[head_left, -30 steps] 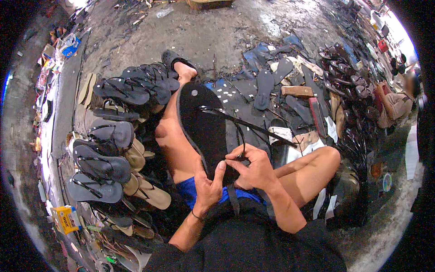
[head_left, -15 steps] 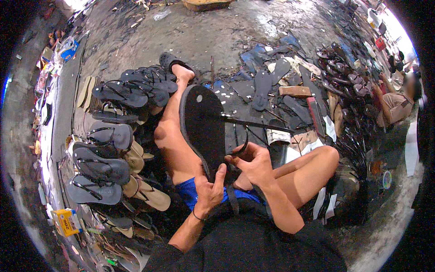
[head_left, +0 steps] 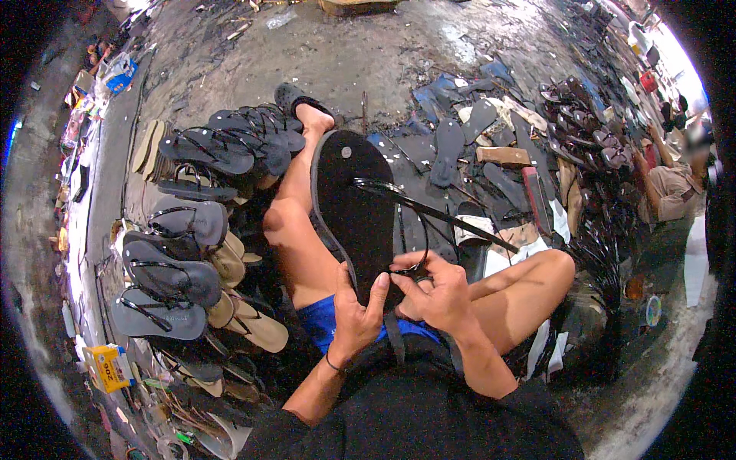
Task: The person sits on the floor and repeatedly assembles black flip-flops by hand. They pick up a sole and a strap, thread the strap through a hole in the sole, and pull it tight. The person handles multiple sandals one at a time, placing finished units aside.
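A black flip-flop sole point(head_left: 353, 207) is held up over my lap, toe end away from me, with a small pale round spot near the toe. My left hand point(head_left: 358, 313) grips its near end, with the thumb on the face and the fingers beside the edge. A thin, shiny black strap point(head_left: 460, 218) runs from the sole out to the right, one part curving back toward my right hand point(head_left: 438, 290). That hand is closed, its fingertips pinching the strap beside the sole's right edge. Whether the strap end enters the sole there is hidden.
Rows of dark flip-flops point(head_left: 172, 272) and a yellow box point(head_left: 109, 368) lie at left. Loose soles point(head_left: 446, 153), a wooden block point(head_left: 503, 156) and black strips point(head_left: 602, 257) lie right. Another person point(head_left: 671, 184) sits at the far right.
The sole has tilted slightly and shifted a little right. The strap now crosses its face further left and angles down more to the right. Both hands keep their hold.
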The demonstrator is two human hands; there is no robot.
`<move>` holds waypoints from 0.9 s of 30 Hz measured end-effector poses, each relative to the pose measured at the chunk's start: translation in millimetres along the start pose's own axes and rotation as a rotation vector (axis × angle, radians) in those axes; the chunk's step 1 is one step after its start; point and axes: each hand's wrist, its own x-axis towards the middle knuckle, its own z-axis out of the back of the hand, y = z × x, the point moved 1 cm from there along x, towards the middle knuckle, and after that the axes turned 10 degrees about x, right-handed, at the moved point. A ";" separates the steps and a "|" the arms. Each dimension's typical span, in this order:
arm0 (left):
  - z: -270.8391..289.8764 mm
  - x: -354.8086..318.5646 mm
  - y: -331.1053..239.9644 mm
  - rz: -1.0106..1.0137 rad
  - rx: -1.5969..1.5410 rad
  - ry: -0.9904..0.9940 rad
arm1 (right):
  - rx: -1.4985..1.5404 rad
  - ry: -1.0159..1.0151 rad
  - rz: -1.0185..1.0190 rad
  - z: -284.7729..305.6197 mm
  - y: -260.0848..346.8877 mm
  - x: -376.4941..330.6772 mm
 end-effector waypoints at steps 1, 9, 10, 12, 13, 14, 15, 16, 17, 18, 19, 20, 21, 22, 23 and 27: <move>-0.8 -0.4 -0.5 -0.013 0.018 -0.003 | 0.036 -0.014 -0.035 -0.8 -0.6 -0.7; -7.3 -3.2 3.3 0.057 -0.179 -0.005 | 0.214 -0.084 -0.172 -8.5 -33.7 1.3; -8.3 -2.7 5.0 0.088 -0.148 0.025 | 0.192 -0.068 -0.160 -6.3 -36.1 3.4; -10.1 -1.9 7.7 0.167 -0.080 0.061 | 0.163 -0.035 -0.164 -0.3 -36.7 6.7; -10.5 -1.7 7.4 0.118 -0.080 0.048 | 0.174 -0.015 -0.078 2.3 -34.1 7.3; -10.6 -1.2 7.1 0.094 -0.076 0.013 | 0.136 0.003 -0.048 5.6 -31.0 7.6; -11.1 -1.0 5.6 0.055 -0.096 -0.001 | 0.080 0.017 0.001 7.6 -26.6 7.0; -10.9 -0.3 4.3 0.073 -0.070 -0.019 | 0.059 0.020 0.049 9.0 -21.9 6.4; -11.1 0.3 2.2 0.074 -0.070 -0.019 | 0.018 0.020 0.118 9.5 -16.9 5.2; -11.3 1.0 -0.3 0.063 -0.108 -0.012 | -0.042 0.015 0.183 9.3 -12.3 4.4; -11.2 1.3 -2.7 0.067 -0.051 -0.011 | -0.003 -0.014 0.136 8.7 -9.6 3.5; -11.7 1.4 -5.2 0.060 -0.033 0.000 | 0.016 -0.050 0.082 7.8 -7.6 2.7; -11.6 1.9 -7.1 0.046 -0.029 0.006 | 0.035 -0.088 0.032 7.2 -6.7 2.5; -12.1 1.9 -8.6 0.045 -0.001 0.000 | 0.019 -0.082 0.066 6.3 -5.9 2.7; -12.0 1.7 -9.4 0.042 0.011 -0.010 | 0.002 -0.076 0.099 5.7 -5.9 2.9; -12.6 2.3 -4.2 0.128 0.021 0.046 | -0.092 -0.056 0.116 5.3 -13.4 4.5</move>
